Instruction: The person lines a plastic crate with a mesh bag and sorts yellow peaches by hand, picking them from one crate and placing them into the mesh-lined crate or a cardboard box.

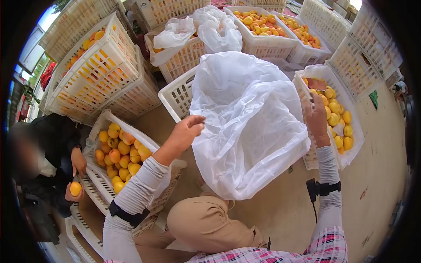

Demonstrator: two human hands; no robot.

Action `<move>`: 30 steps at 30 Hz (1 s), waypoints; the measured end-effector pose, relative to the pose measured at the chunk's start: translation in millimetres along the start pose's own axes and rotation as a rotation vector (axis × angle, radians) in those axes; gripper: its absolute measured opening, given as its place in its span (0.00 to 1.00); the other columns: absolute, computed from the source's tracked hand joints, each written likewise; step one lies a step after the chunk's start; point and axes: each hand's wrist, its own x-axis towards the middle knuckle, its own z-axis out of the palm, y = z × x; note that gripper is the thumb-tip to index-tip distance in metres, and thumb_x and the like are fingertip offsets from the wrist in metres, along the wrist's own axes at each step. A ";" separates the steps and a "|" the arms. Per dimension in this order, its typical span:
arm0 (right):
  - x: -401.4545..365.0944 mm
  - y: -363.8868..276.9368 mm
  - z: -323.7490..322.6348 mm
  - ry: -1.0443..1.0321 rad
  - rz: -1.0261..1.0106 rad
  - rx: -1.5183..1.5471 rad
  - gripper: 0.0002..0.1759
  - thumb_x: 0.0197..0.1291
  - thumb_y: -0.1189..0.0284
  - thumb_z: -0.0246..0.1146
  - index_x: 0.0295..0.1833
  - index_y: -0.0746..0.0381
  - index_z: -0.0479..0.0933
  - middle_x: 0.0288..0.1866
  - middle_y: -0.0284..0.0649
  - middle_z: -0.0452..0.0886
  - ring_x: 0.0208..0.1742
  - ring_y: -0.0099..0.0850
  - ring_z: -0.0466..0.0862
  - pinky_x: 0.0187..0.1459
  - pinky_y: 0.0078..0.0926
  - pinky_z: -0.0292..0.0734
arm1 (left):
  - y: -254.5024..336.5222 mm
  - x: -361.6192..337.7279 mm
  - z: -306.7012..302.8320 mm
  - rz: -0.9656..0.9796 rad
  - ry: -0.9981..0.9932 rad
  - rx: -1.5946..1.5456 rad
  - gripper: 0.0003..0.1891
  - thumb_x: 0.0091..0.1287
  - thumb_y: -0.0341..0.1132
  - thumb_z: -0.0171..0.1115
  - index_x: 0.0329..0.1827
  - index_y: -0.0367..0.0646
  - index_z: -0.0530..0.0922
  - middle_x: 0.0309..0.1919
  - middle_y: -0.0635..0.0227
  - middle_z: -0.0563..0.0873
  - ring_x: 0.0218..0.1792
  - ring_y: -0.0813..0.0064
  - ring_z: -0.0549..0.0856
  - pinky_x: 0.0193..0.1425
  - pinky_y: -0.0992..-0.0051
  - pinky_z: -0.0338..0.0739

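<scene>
A white plastic liner [250, 122] is spread over a white crate [175, 94] in front of me, draped over its edges. My left hand [186, 133] is at the liner's left edge, thumb and fingers pressed together; what they hold, if anything, is too small to tell. To the right, my right hand [315, 116] reaches over the left side of a lined crate [310, 153] of yellow-orange fruit [334, 107], its fingers apart. A reddish-brown piece [316, 84] lies on the fruit just beyond that hand.
Another lined crate of fruit [120, 151] stands at left. Beside it a person [52, 158] holds one fruit [75, 189]. Stacked crates [94, 70] rise behind. More fruit-filled crates [267, 44] and crumpled plastic bags [217, 30] line the back.
</scene>
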 end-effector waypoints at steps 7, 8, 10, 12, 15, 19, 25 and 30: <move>39.6 -153.3 120.6 -0.301 -0.494 0.303 0.22 0.58 0.65 0.61 0.54 0.68 0.71 0.55 0.50 0.73 0.57 0.47 0.72 0.59 0.39 0.66 | -33.4 119.6 -37.4 -0.383 0.428 -0.590 0.23 0.67 0.34 0.48 0.65 0.37 0.62 0.54 0.57 0.74 0.56 0.62 0.75 0.57 0.59 0.72; 44.1 -158.8 139.4 -0.298 -0.506 0.305 0.22 0.58 0.65 0.61 0.54 0.68 0.71 0.55 0.50 0.73 0.57 0.47 0.72 0.59 0.39 0.66 | -45.9 141.1 -44.2 -0.374 0.436 -0.595 0.23 0.67 0.34 0.48 0.65 0.37 0.62 0.54 0.57 0.74 0.56 0.62 0.75 0.57 0.59 0.72; 49.5 -162.7 167.3 -0.443 -0.264 0.298 0.24 0.60 0.62 0.57 0.54 0.69 0.71 0.55 0.53 0.73 0.57 0.49 0.72 0.59 0.39 0.66 | -79.1 186.5 -54.1 -0.379 0.436 -0.717 0.23 0.68 0.37 0.46 0.65 0.38 0.63 0.59 0.55 0.72 0.58 0.60 0.74 0.55 0.55 0.74; 49.7 -155.8 179.3 -0.527 -0.229 0.271 0.25 0.61 0.61 0.56 0.55 0.70 0.70 0.56 0.55 0.72 0.57 0.50 0.72 0.59 0.39 0.66 | -75.0 204.9 -51.2 -0.442 0.438 -0.666 0.23 0.69 0.40 0.47 0.64 0.39 0.64 0.60 0.55 0.72 0.57 0.59 0.75 0.55 0.55 0.75; 32.0 -135.6 198.5 -0.654 -0.173 0.249 0.28 0.61 0.60 0.56 0.58 0.72 0.68 0.58 0.61 0.70 0.57 0.53 0.72 0.59 0.39 0.66 | -65.5 208.2 -35.9 -0.509 0.279 -0.702 0.24 0.68 0.46 0.51 0.62 0.40 0.67 0.59 0.55 0.74 0.54 0.60 0.78 0.56 0.57 0.76; 6.4 -125.2 218.0 -0.870 -0.062 0.317 0.35 0.60 0.58 0.57 0.64 0.74 0.61 0.59 0.66 0.68 0.59 0.56 0.71 0.60 0.40 0.66 | -31.9 192.1 -36.4 -0.433 -0.062 -0.715 0.25 0.63 0.50 0.61 0.56 0.42 0.74 0.48 0.59 0.83 0.45 0.65 0.83 0.52 0.64 0.79; -35.3 -164.9 235.8 -1.261 -0.204 0.303 0.39 0.58 0.56 0.57 0.66 0.73 0.57 0.58 0.66 0.69 0.60 0.56 0.71 0.61 0.40 0.66 | -32.6 124.5 -135.2 -0.131 -0.144 -0.526 0.09 0.67 0.37 0.57 0.44 0.42 0.76 0.31 0.68 0.82 0.38 0.74 0.83 0.45 0.74 0.81; -81.8 -178.5 266.2 -1.408 -0.374 0.263 0.34 0.58 0.58 0.56 0.63 0.69 0.62 0.57 0.61 0.72 0.56 0.53 0.75 0.58 0.41 0.69 | -44.3 89.3 -139.1 -0.008 0.186 -0.556 0.14 0.68 0.34 0.56 0.52 0.35 0.72 0.47 0.60 0.78 0.53 0.69 0.78 0.59 0.71 0.74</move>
